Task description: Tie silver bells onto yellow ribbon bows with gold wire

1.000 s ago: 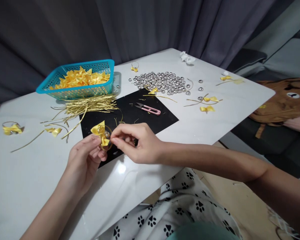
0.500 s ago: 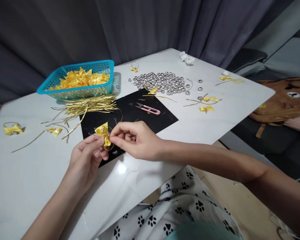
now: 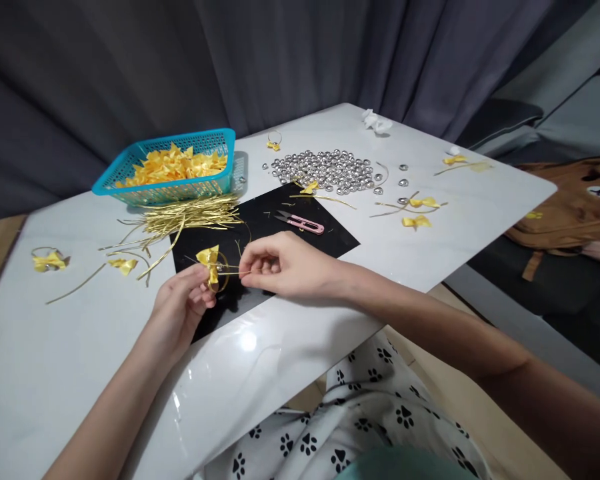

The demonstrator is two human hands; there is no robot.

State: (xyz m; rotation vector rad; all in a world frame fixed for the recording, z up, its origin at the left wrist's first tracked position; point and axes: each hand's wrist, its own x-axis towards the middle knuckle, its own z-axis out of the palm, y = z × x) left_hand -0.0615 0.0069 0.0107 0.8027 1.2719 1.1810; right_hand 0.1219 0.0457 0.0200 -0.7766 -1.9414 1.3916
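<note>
Between thumb and fingers, my left hand [image 3: 183,297] pinches a yellow ribbon bow [image 3: 209,260] with a gold cord looped around it. My right hand [image 3: 285,265] is closed on the end of the thin gold cord [image 3: 229,270], which runs taut from the bow to my fingertips. Both hands are above the black mat [image 3: 260,233]. Pink-handled thread snips [image 3: 300,222] lie on the mat beyond my right hand. A bundle of gold cords [image 3: 190,217] rests by the mat's left corner.
A blue basket [image 3: 165,192] of yellow bows stands at the back left. Many silver beads [image 3: 325,170] are spread behind the mat. Several bows with cords lie about the white table [image 3: 95,360]. Crumpled white tissue [image 3: 377,123] sits near the back edge.
My right hand has moved right, away from the bow, drawing the gold cord out straight between my hands. My left hand keeps its hold on the bow. The view has shifted slightly.
</note>
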